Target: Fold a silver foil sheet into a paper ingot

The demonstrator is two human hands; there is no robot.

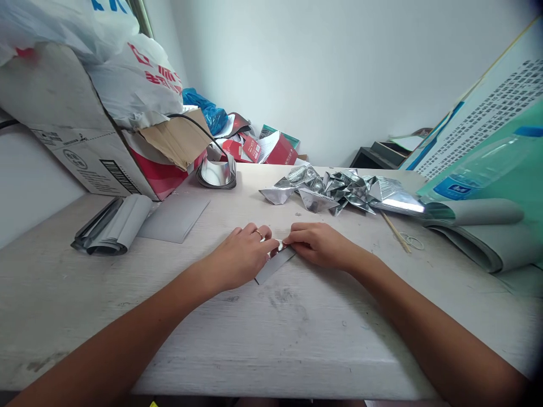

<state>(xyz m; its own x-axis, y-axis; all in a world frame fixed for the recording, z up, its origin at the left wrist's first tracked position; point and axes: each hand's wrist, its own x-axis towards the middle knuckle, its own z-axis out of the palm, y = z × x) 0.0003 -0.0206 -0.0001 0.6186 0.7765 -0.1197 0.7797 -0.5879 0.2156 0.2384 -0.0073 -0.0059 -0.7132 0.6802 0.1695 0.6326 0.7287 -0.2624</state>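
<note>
A small sheet of silver foil paper (275,267), grey on its outer face, lies on the white table between my hands. Its shiny side shows along the upper edge, which is curled over. My left hand (244,254), with a ring on one finger, pinches the sheet's left part. Fingers of my right hand (316,243) are closed on its far right end, their tips close to those of the left. Beyond the hands sits a pile of folded silver foil pieces (326,189). Flat grey sheets (176,217) rest to the left of my left hand.
Rolled grey sheets (121,223) lie at left, before a cardboard box (76,124) topped with plastic bags (136,79). A foil roll (216,169) stands behind. At right are a thin stick (395,232), a rubber band (413,242), a plastic bottle (483,164) and folded grey sheets (487,234).
</note>
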